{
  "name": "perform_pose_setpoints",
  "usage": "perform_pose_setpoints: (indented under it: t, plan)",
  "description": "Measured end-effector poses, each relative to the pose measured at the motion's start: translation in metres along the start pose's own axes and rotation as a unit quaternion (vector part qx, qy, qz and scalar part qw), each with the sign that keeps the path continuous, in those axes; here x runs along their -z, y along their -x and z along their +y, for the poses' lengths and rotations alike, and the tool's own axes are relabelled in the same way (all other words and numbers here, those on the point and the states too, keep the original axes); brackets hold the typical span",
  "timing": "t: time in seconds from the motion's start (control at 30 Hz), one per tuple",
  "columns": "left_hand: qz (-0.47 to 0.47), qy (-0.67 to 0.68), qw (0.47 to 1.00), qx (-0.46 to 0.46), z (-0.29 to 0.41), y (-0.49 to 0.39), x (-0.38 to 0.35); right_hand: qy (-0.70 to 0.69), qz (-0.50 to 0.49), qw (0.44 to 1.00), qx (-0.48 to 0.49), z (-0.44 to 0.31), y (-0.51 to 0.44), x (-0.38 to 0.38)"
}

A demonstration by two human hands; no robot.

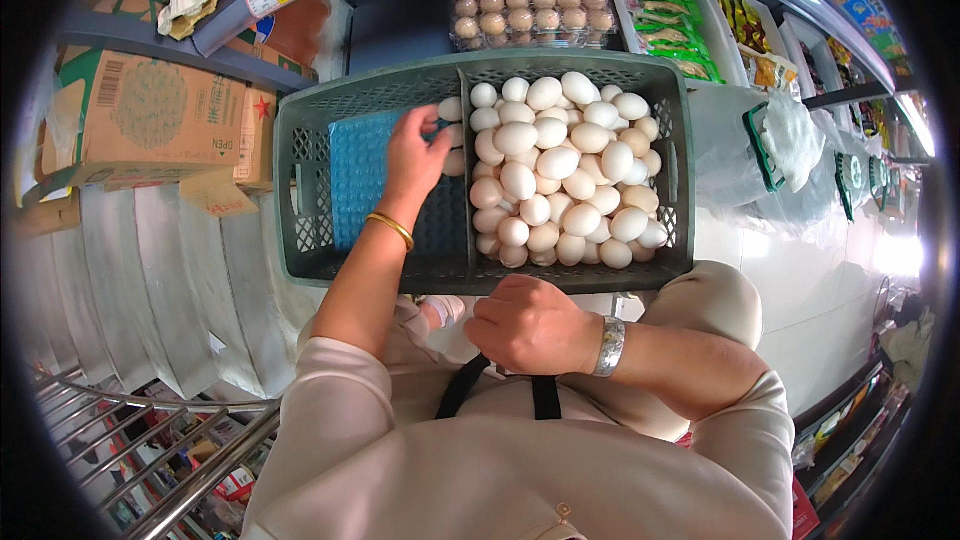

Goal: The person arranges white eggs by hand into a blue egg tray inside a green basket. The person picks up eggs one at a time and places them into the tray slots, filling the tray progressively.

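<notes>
A green plastic crate [675, 240] with a divider lies before me. Its right compartment is heaped with white and cream eggs [557, 163]. In the left compartment is a blue dimpled mat [360, 165], with a few eggs [450, 109] in a line along the divider. My left hand [417, 152], a gold bangle on its wrist, is over the mat, fingers at these eggs; whether it grips one I cannot tell. My right hand [521, 322], with a silver band on its wrist, is curled in front of the crate's near edge. Its fingertips are hidden, so its hold cannot be told.
Behind the crate, a shelf holds clear packs of brown eggs [525, 15] and a white bin of green packets [667, 22]. Cardboard boxes [165, 112] stand at the left, above grey steps [172, 277]. Plastic bags [731, 142] hang at the right. A metal railing [202, 472] is at lower left.
</notes>
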State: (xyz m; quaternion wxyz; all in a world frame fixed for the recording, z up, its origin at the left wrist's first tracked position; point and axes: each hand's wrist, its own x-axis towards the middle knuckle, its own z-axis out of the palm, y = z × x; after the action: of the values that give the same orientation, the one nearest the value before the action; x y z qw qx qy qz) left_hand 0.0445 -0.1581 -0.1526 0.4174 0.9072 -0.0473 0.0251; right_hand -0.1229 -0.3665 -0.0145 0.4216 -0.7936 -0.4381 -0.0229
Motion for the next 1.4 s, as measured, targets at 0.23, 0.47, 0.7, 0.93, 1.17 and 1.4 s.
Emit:
perform_pose_setpoints:
  t: [0.23, 0.47, 0.7, 0.93, 1.17, 1.4]
  plan:
    - [-0.204, -0.090, 0.967, -0.121, 0.085, -0.008, -0.020, 0.014, 0.019, 1.000, 0.015, -0.002, 0.000, 0.003]
    - [-0.193, -0.065, 0.973, -0.113, 0.079, -0.018, -0.019, 0.042, -0.064, 0.997, 0.006, -0.002, 0.000, 0.012]
    - [-0.087, -0.087, 0.992, -0.012, 0.007, -0.010, 0.037, 0.029, -0.066, 0.997, 0.008, -0.005, -0.002, 0.009]
    - [-0.230, -0.239, 0.942, -0.043, -0.031, 0.044, 0.011, -0.001, -0.057, 0.998, 0.003, 0.000, -0.004, -0.001]
    - [-0.237, -0.277, 0.930, -0.047, -0.038, 0.054, -0.011, -0.003, -0.050, 0.999, -0.016, 0.003, -0.003, -0.003]
    - [-0.222, -0.237, 0.945, -0.044, -0.050, 0.060, -0.016, 0.008, -0.048, 0.999, -0.017, 0.002, -0.003, 0.000]
